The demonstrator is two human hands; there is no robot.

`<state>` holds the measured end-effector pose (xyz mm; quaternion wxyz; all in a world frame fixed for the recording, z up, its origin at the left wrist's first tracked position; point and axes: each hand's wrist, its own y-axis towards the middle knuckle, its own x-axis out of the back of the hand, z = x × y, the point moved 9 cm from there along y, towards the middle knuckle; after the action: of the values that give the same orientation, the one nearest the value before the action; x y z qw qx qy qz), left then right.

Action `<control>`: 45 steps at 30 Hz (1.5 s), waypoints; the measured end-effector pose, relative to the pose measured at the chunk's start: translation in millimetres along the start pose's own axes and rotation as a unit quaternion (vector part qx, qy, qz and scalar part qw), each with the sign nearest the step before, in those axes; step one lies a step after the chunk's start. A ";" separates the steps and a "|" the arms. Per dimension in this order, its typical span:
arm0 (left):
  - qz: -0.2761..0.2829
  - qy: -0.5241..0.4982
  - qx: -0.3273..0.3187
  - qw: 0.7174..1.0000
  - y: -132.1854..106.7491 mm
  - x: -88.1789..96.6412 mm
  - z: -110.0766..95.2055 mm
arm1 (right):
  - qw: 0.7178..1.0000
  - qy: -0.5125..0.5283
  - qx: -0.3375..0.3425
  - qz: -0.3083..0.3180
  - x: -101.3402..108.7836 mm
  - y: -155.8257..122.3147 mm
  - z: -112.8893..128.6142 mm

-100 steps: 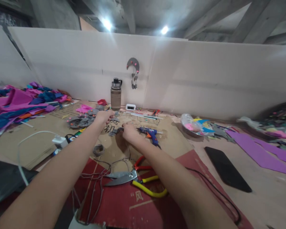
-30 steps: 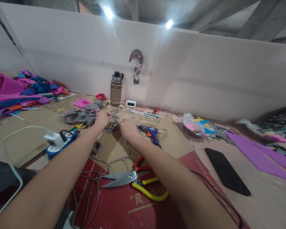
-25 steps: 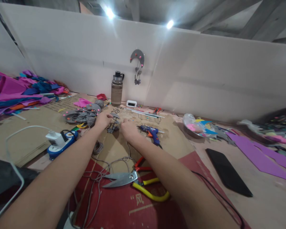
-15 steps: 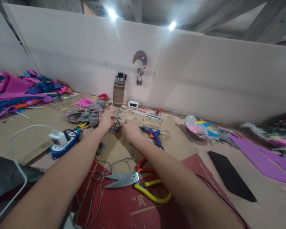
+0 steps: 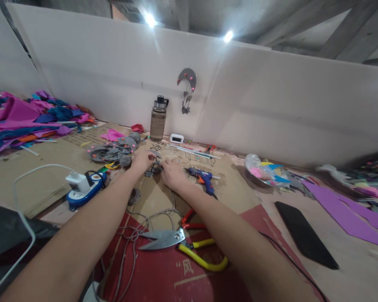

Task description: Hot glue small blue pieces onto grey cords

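White wall (image 5: 255,84) beyond both hands. Brown cardboard (image 5: 233,184) beneath them; red cardboard (image 5: 214,281) nearer the body.

Both forearms reach forward and converge, cut off by the bottom edge. Left hand (image 5: 144,161): low, palm turned inward, thumb and fingertips drawn close together. Right hand (image 5: 174,174): back up, fingers bent down, narrow. Fingertips of the two nearly meet.

Scissors (image 5: 178,237) below the right hand, blades parted, handles partly covered by the right forearm. Bottle (image 5: 158,123) upright beyond the left hand. Glue gun (image 5: 207,179) lies just right of the right hand. Small gray pieces (image 5: 153,171) lie between the hands, at the fingertips; too small and blurred to sort out. Cannot tell whether either hand grips one: the right hand's back hides its grip, the left's pinch is indistinct. Coil of cord (image 5: 135,196) below the left hand, partly behind the forearm.

Against 3.3 s ago: hands closer together, left one lower; blue power strip (image 5: 87,193), then mostly behind the left forearm, now shows. Scissors still open in the same place on the red cardboard.
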<state>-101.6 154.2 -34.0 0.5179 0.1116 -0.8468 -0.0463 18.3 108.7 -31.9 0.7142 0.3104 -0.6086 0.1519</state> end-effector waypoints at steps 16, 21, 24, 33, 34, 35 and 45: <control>-0.009 -0.030 0.001 1.000 4.8 -5.4 9.8 | 1.000 -0.010 -0.018 0.024 -7.7 0.6 -3.3; 0.009 -0.011 0.003 1.000 4.9 -7.0 6.2 | 0.999 -0.020 -0.017 0.022 -8.5 0.7 -2.7; 0.023 -0.004 0.008 1.000 5.0 -8.5 5.4 | 0.999 -0.023 -0.019 0.027 -9.9 0.7 -3.1; 0.037 0.012 0.011 0.999 6.2 -12.5 8.9 | 0.999 -0.026 -0.024 0.032 -11.4 -0.3 -3.5; 0.040 0.013 0.010 0.999 7.0 -13.6 9.0 | 0.999 -0.026 -0.024 0.031 -11.2 -0.4 -3.6; 0.043 0.017 0.007 0.999 7.7 -14.4 8.7 | 0.999 -0.027 -0.025 0.031 -11.3 -0.5 -3.7; 0.053 0.073 -0.043 0.995 3.5 -4.7 -6.1 | 0.999 -0.015 -0.017 0.022 -13.7 1.6 -5.4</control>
<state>-94.6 158.9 -34.5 0.5842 0.0471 -0.8089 -0.0470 18.7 115.6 -45.0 0.7068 0.2868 -0.6284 0.1527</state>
